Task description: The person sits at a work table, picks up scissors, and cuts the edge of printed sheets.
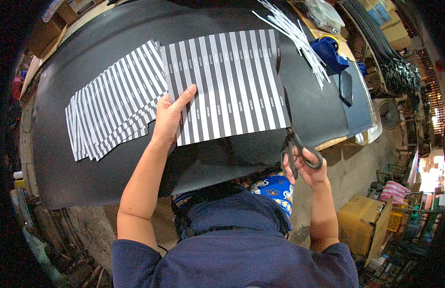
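My left hand (170, 115) grips a striped black-and-white sheet (227, 86) by its left edge, thumb on top. Small printed words run along its stripes. Black-handled scissors (292, 139) are in my right hand (306, 167), fingers through the handle loops. Their blades point up along the sheet's right edge; how far they are parted cannot be made out. Left of the held sheet, a fanned stack of similar striped sheets (114, 103) lies on the black table surface (102, 180).
Thin white strips (297, 41) lie in a loose pile at the upper right. Beside them are a blue cloth item (329, 55) and a dark phone-like object (346, 88). A cardboard box (359, 223) stands on the floor at the lower right.
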A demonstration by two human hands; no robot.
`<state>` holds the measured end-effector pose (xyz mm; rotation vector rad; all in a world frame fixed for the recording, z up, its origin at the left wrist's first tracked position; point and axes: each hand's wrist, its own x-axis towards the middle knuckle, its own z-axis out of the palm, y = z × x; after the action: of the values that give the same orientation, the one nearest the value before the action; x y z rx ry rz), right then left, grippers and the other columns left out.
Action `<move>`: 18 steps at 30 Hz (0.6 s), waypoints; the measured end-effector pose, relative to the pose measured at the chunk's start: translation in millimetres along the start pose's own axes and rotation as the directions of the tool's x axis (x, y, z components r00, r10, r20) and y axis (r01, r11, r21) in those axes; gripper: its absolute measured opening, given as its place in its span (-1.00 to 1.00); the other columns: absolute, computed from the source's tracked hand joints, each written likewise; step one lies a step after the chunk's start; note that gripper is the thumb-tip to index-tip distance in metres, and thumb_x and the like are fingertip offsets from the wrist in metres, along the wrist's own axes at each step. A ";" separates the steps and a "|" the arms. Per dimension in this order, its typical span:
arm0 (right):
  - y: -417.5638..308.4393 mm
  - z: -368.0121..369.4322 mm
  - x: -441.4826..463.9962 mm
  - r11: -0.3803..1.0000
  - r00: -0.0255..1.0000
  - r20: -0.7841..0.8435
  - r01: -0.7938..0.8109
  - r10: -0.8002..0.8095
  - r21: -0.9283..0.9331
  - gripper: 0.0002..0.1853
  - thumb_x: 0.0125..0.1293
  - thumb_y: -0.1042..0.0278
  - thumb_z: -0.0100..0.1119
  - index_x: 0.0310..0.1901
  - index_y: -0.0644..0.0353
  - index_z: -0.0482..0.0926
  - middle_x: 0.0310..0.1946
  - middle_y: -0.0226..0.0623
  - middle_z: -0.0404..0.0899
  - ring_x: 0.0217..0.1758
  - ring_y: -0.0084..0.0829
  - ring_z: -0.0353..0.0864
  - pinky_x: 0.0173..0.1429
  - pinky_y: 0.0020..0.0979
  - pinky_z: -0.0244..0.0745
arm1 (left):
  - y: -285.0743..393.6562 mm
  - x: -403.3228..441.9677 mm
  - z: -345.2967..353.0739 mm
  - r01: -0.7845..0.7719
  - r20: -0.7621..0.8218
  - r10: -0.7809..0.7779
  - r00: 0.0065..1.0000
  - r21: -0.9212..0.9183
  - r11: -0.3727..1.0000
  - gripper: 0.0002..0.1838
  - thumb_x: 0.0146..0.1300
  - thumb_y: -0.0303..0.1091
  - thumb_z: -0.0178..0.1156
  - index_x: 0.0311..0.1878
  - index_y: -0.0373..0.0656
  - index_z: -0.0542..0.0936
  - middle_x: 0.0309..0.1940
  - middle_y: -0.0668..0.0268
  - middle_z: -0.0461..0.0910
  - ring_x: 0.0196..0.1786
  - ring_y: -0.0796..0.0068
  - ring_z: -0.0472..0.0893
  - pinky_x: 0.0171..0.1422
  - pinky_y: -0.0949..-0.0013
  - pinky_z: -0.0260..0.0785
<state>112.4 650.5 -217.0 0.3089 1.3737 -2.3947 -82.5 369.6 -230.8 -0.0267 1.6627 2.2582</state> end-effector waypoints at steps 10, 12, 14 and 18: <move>-17.0 9.4 -20.4 0.984 0.985 -0.170 0.003 -0.033 -0.177 -0.51 0.21 -0.01 0.05 -0.32 0.41 0.51 -0.62 -0.18 0.51 -0.67 -0.39 0.50 -0.59 -0.45 0.40 | -4.9 -4.8 7.0 0.047 0.051 -0.047 0.998 0.000 0.999 -0.68 0.23 -0.25 0.22 -0.13 -0.34 0.52 -0.37 0.16 0.63 -0.47 0.59 0.64 -0.42 0.56 0.55; -16.7 13.6 -13.6 0.975 0.979 -0.201 -0.020 -0.026 -0.221 -0.53 0.19 0.00 0.10 -0.33 0.40 0.52 -0.65 -0.21 0.51 -0.69 -0.40 0.51 -0.59 -0.46 0.41 | -6.0 -6.0 8.3 0.061 0.068 -0.060 0.996 -0.008 0.998 -0.67 0.22 -0.23 0.22 -0.13 -0.33 0.51 -0.38 0.17 0.62 -0.48 0.59 0.64 -0.43 0.56 0.55; -15.9 15.1 -3.9 0.978 0.981 -0.185 0.016 -0.055 -0.209 -0.53 0.20 -0.01 0.10 -0.33 0.40 0.51 -0.65 -0.20 0.51 -0.70 -0.40 0.50 -0.59 -0.45 0.41 | -3.4 -8.7 11.2 0.066 0.067 -0.066 0.996 0.003 0.998 -0.67 0.22 -0.23 0.23 -0.13 -0.33 0.51 -0.38 0.17 0.62 -0.48 0.59 0.64 -0.43 0.57 0.55; -14.4 19.2 13.7 0.983 0.964 -0.223 0.118 -0.148 -0.140 -0.55 0.19 0.01 0.11 -0.34 0.38 0.51 -0.63 -0.20 0.50 -0.70 -0.40 0.47 -0.60 -0.45 0.40 | -3.7 -11.7 14.0 0.084 0.078 -0.085 0.993 0.016 0.996 -0.67 0.21 -0.24 0.23 -0.13 -0.33 0.52 -0.40 0.17 0.62 -0.50 0.59 0.63 -0.45 0.57 0.54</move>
<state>93.8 637.7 -200.9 0.4904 1.6917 -2.4258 -67.8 380.5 -227.3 -0.0057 1.6043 2.1582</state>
